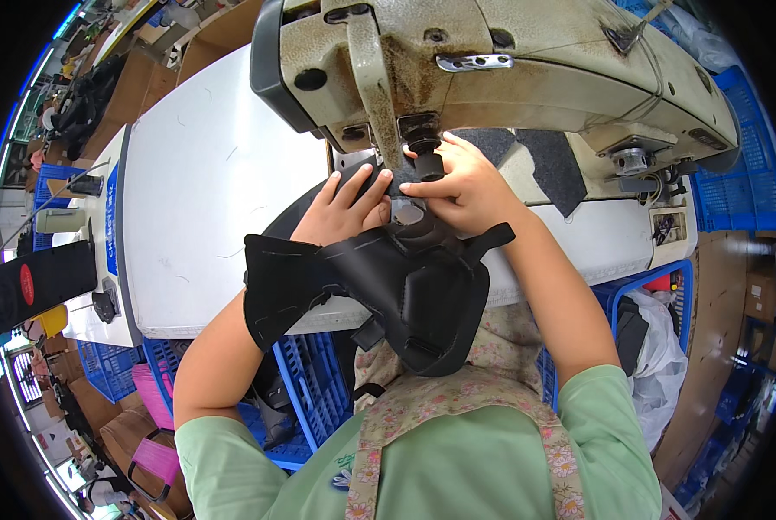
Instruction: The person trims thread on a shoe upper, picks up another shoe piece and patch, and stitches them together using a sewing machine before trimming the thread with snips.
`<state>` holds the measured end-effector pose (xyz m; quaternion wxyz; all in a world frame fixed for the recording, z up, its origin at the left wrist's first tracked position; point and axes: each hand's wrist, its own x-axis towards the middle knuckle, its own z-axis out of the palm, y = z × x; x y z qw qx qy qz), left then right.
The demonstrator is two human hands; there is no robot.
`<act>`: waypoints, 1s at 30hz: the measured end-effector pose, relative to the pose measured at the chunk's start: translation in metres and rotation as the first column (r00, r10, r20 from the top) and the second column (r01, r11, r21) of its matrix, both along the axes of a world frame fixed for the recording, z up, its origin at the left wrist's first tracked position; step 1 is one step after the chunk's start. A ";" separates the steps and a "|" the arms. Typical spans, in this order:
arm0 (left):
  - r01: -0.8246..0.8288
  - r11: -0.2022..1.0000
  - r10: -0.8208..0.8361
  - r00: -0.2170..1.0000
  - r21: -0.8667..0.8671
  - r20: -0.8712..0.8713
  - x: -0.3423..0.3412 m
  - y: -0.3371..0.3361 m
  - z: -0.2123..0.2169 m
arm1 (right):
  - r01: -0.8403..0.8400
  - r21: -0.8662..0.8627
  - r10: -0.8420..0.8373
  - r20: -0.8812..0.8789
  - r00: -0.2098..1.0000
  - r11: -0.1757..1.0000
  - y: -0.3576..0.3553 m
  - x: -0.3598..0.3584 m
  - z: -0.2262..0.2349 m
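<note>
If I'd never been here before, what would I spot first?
Probably the big, stained cream sewing machine across the top. Just below its left end, the left hand and right hand come close together. Below them spreads a shiny, oddly shaped black piece, in front of the flowery apron.

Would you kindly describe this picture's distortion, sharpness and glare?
Head view: corners black, the white tabletop's front edge bowed by fisheye distortion; head view: bare left hand and bare right hand reasonably sharp; head view: soft highlights on the smooth black sheet-like piece.
</note>
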<state>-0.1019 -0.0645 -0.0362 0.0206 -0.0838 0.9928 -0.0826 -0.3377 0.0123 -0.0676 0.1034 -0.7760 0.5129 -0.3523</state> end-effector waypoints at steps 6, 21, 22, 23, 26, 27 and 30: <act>0.006 1.000 -0.006 1.000 -0.012 -0.020 0.000 0.000 0.001 | 0.007 -0.025 -0.006 0.005 1.000 1.000 -0.002 0.000 -0.004; 0.017 1.000 -0.016 0.999 0.005 -0.050 0.001 -0.002 -0.003 | 0.012 -0.012 -0.012 0.005 1.000 1.000 -0.001 0.000 -0.005; 0.012 1.000 -0.012 0.999 0.007 -0.048 0.001 -0.002 -0.003 | 0.004 -0.016 -0.004 0.014 1.000 1.000 0.000 -0.001 -0.004; 0.014 1.000 -0.014 0.999 0.008 -0.047 0.000 -0.001 -0.003 | 0.006 -0.016 -0.006 0.015 1.000 1.000 0.000 -0.001 -0.004; -0.008 0.999 0.009 0.999 0.032 -0.046 0.001 0.000 -0.001 | 0.006 -0.021 -0.005 0.020 1.000 1.000 -0.001 0.000 -0.004; -0.002 0.999 0.004 0.999 0.034 -0.052 0.000 -0.001 -0.003 | 0.005 -0.016 -0.005 0.011 1.000 1.000 -0.001 -0.001 -0.005; 0.001 0.999 0.001 0.998 0.038 -0.060 -0.001 -0.001 -0.004 | 0.006 -0.015 -0.006 0.005 1.000 1.000 0.000 -0.002 -0.006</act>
